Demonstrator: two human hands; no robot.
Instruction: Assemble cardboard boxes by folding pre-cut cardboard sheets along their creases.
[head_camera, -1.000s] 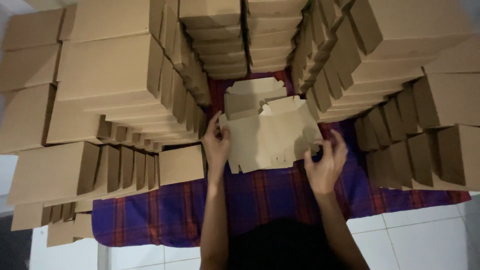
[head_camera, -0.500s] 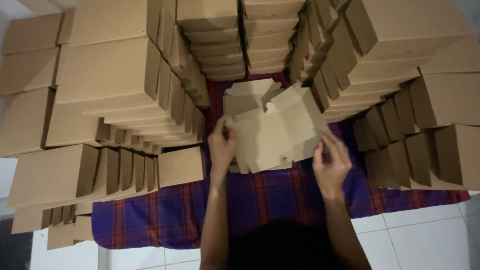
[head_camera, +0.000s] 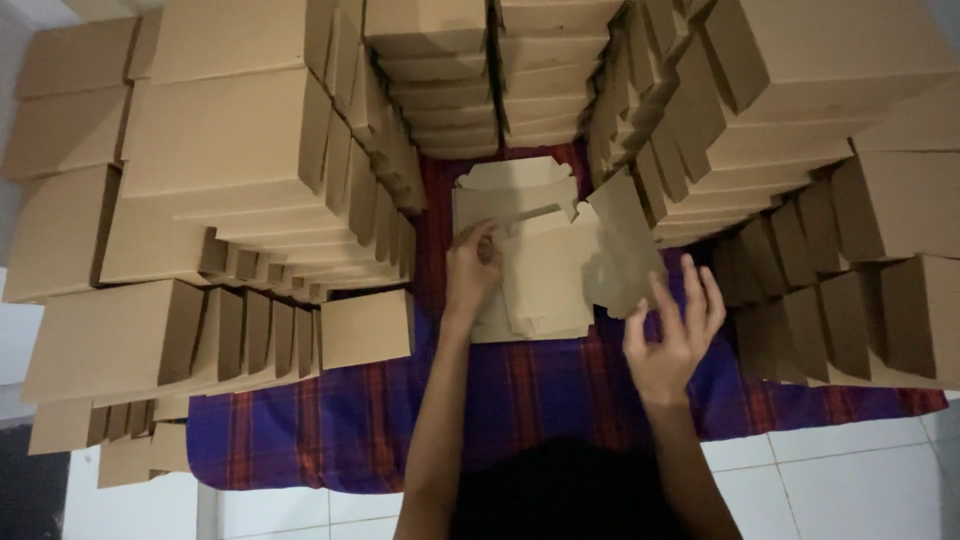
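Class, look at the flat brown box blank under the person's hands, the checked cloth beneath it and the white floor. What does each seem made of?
Flat brown box blank: probably thin cardboard, matte, with cut flaps and creases.
Checked purple-and-red cloth: woven fabric, its edge soft and uneven.
White floor: likely glazed tiles, faintly shiny, with joint lines.

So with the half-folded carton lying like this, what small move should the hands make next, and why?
Probably bring the right hand back onto the raised side flap and fold it inward. The left hand presses on the cardboard blank on the plaid cloth, while the right hand hovers open just below the flap, not gripping it, and that flap is not yet tucked.
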